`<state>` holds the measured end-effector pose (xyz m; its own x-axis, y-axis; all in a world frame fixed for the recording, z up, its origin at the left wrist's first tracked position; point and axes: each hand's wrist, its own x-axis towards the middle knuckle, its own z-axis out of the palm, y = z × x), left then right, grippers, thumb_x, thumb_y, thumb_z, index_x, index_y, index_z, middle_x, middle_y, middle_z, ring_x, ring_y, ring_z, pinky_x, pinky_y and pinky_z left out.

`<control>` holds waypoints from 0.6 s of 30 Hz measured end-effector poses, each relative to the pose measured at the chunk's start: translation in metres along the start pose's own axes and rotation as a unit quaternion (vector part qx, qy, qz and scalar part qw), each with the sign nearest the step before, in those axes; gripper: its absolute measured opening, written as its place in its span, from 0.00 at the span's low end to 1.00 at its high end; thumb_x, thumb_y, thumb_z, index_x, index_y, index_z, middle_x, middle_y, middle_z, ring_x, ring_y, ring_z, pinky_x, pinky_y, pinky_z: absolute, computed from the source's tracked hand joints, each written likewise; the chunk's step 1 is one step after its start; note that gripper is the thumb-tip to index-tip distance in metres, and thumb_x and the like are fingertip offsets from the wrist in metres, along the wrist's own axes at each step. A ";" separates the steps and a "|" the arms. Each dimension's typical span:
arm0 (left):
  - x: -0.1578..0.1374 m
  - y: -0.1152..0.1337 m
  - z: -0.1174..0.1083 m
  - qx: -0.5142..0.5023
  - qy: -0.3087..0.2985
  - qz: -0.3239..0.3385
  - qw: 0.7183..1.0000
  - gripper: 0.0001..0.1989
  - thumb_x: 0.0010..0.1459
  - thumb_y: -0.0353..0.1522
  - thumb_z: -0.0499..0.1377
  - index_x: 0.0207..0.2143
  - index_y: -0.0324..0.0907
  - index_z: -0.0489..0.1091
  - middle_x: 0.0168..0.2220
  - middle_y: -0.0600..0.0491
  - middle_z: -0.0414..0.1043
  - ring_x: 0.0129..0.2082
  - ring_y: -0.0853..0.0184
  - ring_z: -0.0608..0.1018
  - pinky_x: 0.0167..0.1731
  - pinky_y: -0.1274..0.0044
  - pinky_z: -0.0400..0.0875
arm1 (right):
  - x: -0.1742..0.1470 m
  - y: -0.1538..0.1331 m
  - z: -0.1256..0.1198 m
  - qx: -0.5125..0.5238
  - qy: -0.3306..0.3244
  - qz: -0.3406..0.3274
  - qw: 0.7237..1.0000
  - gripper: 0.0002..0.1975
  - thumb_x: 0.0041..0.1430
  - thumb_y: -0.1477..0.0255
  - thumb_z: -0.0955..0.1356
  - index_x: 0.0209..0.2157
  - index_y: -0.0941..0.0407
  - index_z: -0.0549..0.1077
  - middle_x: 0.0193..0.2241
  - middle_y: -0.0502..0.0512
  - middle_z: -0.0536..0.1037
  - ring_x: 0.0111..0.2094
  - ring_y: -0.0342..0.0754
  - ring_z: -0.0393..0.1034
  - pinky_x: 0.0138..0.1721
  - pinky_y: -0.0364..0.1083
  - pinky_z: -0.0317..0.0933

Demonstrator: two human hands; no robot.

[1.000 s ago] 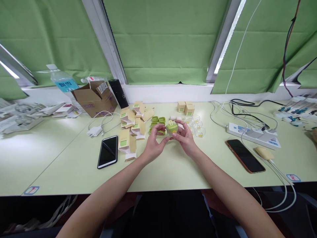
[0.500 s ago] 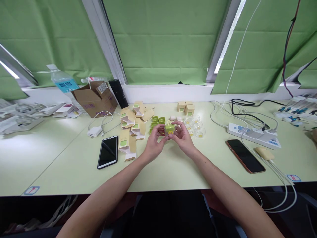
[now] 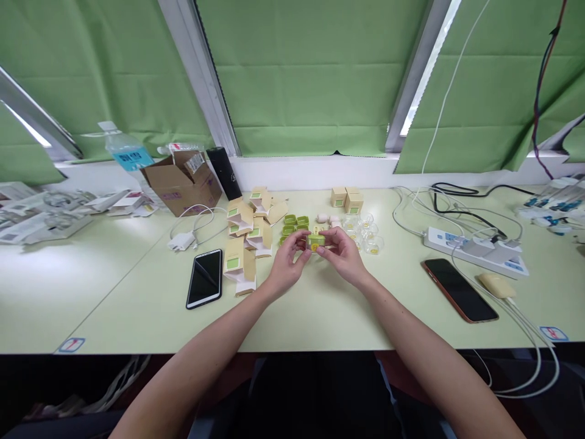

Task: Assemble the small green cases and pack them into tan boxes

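Between the fingertips of my left hand (image 3: 287, 263) and my right hand (image 3: 343, 256) is a small container (image 3: 315, 242) with a green top part and a yellow mark on its front. Both hands are closed on its sides, just above the table. Behind my left hand stand several small green cups (image 3: 289, 225) in rows. Several clear round plastic cups (image 3: 368, 231) with yellow marks lie beyond my right hand. Two small pinkish-white pieces (image 3: 323, 217) rest between these groups. What sits inside the held container is too small to make out.
Opened small cardboard boxes (image 3: 239, 262) lie to the left, beside a phone (image 3: 205, 277) and a white charger (image 3: 181, 241). Closed small boxes (image 3: 353, 202) stand at the back. On the right are a power strip (image 3: 475, 251), cables, and another phone (image 3: 459, 289). A brown carton (image 3: 185, 186) stands back left.
The container sits slightly lower and more upright between my fingers, its front turned more toward me. The whole view has shifted a little; the things on the table stay put.
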<state>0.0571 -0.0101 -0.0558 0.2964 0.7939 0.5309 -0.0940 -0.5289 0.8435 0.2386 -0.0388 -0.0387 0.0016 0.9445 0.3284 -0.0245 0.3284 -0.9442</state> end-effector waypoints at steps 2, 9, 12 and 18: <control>0.000 0.002 -0.001 0.015 0.000 -0.002 1.000 0.21 0.65 0.42 0.65 0.57 0.46 0.72 0.50 0.45 0.76 0.45 0.61 0.78 0.50 0.67 0.76 | 0.000 -0.002 -0.002 -0.034 0.007 -0.007 0.999 0.22 0.53 0.56 0.79 0.43 0.50 0.74 0.39 0.52 0.79 0.42 0.49 0.75 0.40 0.48 0.67; -0.001 0.009 -0.006 0.094 -0.023 0.002 0.995 0.17 0.65 0.34 0.62 0.56 0.46 0.72 0.53 0.46 0.77 0.48 0.59 0.79 0.48 0.67 0.75 | -0.001 -0.008 -0.007 -0.117 -0.008 0.006 0.993 0.18 0.51 0.62 0.78 0.39 0.50 0.70 0.37 0.50 0.78 0.38 0.50 0.73 0.41 0.51 0.67; 0.001 0.006 -0.008 0.105 0.006 -0.001 0.994 0.16 0.63 0.31 0.61 0.53 0.46 0.72 0.51 0.47 0.78 0.47 0.60 0.80 0.46 0.69 0.75 | -0.002 -0.010 -0.010 -0.234 -0.021 0.002 0.972 0.15 0.52 0.69 0.76 0.40 0.49 0.69 0.40 0.51 0.79 0.40 0.53 0.74 0.45 0.54 0.67; 0.007 0.012 -0.013 0.207 0.068 -0.016 0.976 0.13 0.63 0.29 0.56 0.50 0.44 0.70 0.48 0.47 0.79 0.43 0.61 0.80 0.43 0.68 0.75 | -0.003 -0.012 -0.010 -0.420 -0.068 -0.022 0.904 0.30 0.49 0.80 0.73 0.54 0.49 0.69 0.47 0.58 0.80 0.49 0.60 0.76 0.52 0.59 0.68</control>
<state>0.0454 -0.0070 -0.0410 0.1609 0.8292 0.5353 0.3127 -0.5573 0.7692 0.2494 -0.0453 -0.0285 -0.1411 0.9395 0.3121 0.7417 0.3092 -0.5953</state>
